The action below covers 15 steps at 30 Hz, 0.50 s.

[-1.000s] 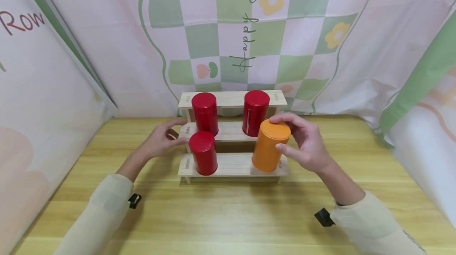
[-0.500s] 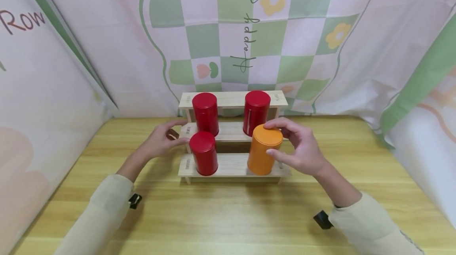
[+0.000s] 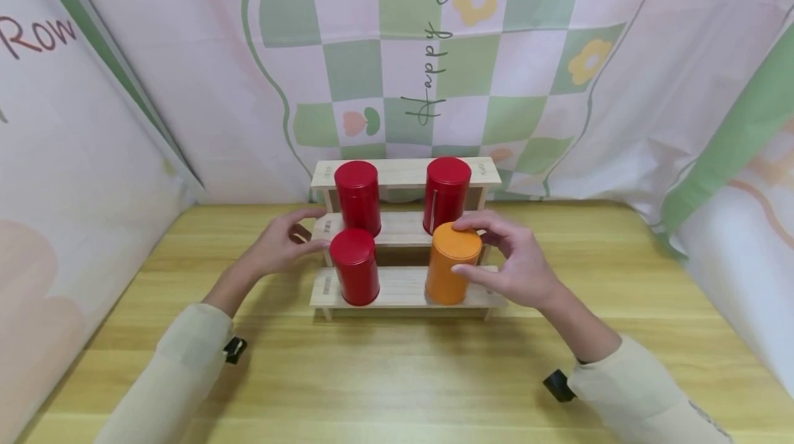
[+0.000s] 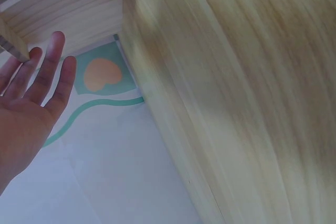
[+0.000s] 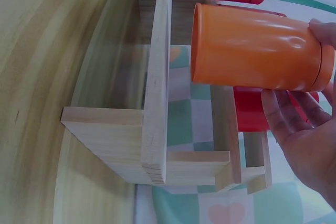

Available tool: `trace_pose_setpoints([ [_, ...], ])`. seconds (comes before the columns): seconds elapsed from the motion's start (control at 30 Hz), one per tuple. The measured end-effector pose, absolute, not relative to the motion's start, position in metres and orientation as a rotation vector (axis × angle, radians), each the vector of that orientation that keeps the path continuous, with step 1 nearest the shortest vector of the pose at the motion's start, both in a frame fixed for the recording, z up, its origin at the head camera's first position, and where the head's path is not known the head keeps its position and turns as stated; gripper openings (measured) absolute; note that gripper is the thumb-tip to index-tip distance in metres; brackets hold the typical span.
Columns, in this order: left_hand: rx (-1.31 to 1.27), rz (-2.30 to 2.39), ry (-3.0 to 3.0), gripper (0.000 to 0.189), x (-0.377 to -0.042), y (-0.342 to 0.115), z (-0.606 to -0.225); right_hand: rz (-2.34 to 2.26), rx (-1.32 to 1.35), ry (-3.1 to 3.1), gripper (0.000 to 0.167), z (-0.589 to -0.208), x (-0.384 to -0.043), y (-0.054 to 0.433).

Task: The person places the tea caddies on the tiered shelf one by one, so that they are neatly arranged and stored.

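Observation:
My right hand point(image 3: 511, 261) holds an orange canister point(image 3: 446, 282) by its lidded upper part, thumb in front and fingers at the back. The canister is over the right half of the bottom tier; in the right wrist view a small gap shows between its base and the board point(image 5: 157, 93). With thumb and index finger my left hand point(image 3: 282, 244) pinches the left end of the middle tier of the wooden step rack point(image 3: 403, 285); its other fingers point(image 4: 44, 77) are extended. A red canister point(image 3: 356, 278) stands on the bottom tier's left side.
Two more red canisters stand on the middle tier, one left point(image 3: 358, 206) and one right point(image 3: 444, 199), right behind the orange one. The rack stands on a wood-grain table point(image 3: 384, 368) against a checkered, flowered cloth point(image 3: 409, 68). Cloth also hangs on both sides.
My right hand has carried the orange canister left and slightly down over the bottom tier, and it has gone from tilted to nearly upright. The left hand has stayed in place.

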<state>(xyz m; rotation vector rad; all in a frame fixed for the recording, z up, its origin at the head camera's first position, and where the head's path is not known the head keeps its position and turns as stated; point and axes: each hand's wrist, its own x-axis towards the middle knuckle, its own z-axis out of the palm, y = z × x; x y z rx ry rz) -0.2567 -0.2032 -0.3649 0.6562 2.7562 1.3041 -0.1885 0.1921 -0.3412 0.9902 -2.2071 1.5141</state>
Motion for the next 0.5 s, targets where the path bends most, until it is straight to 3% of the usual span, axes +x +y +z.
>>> trace_pose_setpoints([
  [0.5, 0.653, 1.307, 2.752, 0.062, -0.2562, -0.2033, -0.3644, 1.461, 0.929, -2.279, 0.051, -0.3481, -0.1922, 0.1905],
])
